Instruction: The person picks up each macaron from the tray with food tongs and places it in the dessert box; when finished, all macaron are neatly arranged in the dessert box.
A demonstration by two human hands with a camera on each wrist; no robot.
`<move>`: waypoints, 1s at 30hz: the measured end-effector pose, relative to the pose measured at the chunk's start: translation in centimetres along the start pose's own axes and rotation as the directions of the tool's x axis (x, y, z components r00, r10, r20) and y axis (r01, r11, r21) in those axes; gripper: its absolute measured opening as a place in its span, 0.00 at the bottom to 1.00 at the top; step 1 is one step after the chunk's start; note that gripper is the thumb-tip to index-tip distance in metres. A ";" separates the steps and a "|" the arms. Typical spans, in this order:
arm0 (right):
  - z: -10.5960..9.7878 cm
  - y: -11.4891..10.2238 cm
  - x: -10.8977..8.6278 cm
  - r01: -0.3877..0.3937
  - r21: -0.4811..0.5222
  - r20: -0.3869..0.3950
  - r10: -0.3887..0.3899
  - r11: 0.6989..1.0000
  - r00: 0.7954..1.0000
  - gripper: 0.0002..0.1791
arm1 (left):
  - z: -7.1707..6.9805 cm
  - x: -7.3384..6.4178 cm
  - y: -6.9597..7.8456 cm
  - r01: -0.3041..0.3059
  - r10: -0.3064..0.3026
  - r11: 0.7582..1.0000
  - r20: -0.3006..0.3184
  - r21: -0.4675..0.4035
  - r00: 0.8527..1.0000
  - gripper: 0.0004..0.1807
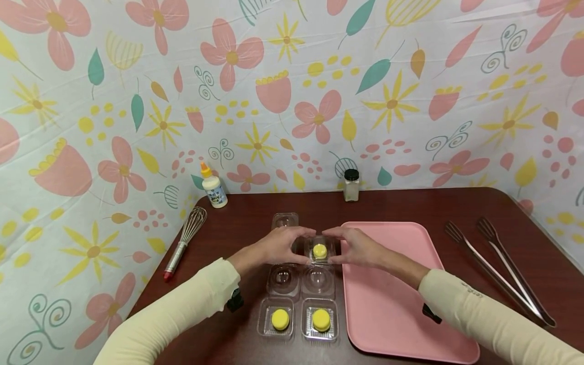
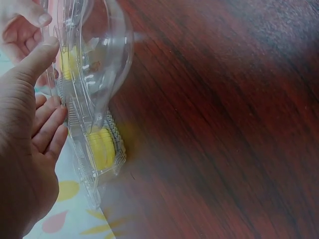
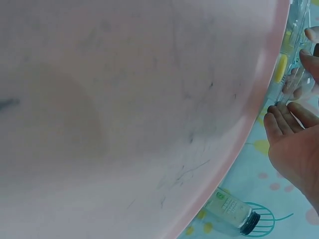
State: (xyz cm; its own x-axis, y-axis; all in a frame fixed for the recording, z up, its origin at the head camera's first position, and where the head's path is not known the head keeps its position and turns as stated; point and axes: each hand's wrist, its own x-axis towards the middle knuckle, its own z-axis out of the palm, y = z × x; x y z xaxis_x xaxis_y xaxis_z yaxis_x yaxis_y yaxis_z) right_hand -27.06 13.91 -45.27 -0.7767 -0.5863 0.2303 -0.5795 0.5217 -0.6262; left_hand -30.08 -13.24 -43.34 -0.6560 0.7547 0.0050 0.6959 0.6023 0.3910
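Between my two hands stands a clear plastic box (image 1: 329,244) with a yellow macaron (image 1: 320,251) inside. My left hand (image 1: 282,245) grips its left side, thumb at the near edge, fingers at the far edge. Opposite it, my right hand (image 1: 361,248) grips the right side the same way, above the tray's left edge. Left of this box, a second box with a yellow macaron (image 2: 102,148) is mostly hidden by the left hand in the head view; its clear domed lid (image 1: 285,220) lies behind. Nearer me, yellow macarons (image 1: 280,319) (image 1: 321,320) sit in two opened boxes, domed lids (image 1: 283,278) folded back.
A pink tray (image 1: 401,309) lies to the right, with metal tongs (image 1: 506,274) beyond it. On the left are a whisk (image 1: 184,243) and a glue bottle (image 1: 214,187). A black-capped jar (image 1: 351,185) stands at the back edge by the flowered cloth (image 1: 292,101).
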 end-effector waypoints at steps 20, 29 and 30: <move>0.4 -0.2 0.1 -0.064 -0.076 0.000 0.065 0.995 0.998 0.39 | 0.0 0.3 0.5 -0.013 0.013 0.992 0.003 0.122 1.000 0.42; 0.5 -0.5 0.0 -0.089 -0.093 -0.011 0.089 0.992 0.996 0.39 | 0.0 0.4 0.4 -0.004 0.003 0.993 0.007 0.118 1.000 0.41; 0.5 -0.5 0.0 -0.091 -0.093 -0.012 0.090 0.992 0.996 0.39 | 0.0 0.4 0.4 -0.002 0.002 0.993 0.007 0.117 1.000 0.41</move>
State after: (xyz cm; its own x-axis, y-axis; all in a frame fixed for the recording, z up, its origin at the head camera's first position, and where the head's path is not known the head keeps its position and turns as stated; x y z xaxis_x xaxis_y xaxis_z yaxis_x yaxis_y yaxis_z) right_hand -26.68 13.32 -45.33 -0.8286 -0.5295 0.1820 -0.5271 0.6281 -0.5724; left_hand -30.08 -12.68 -43.17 -0.6530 0.7574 -0.0006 0.7269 0.6269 0.2805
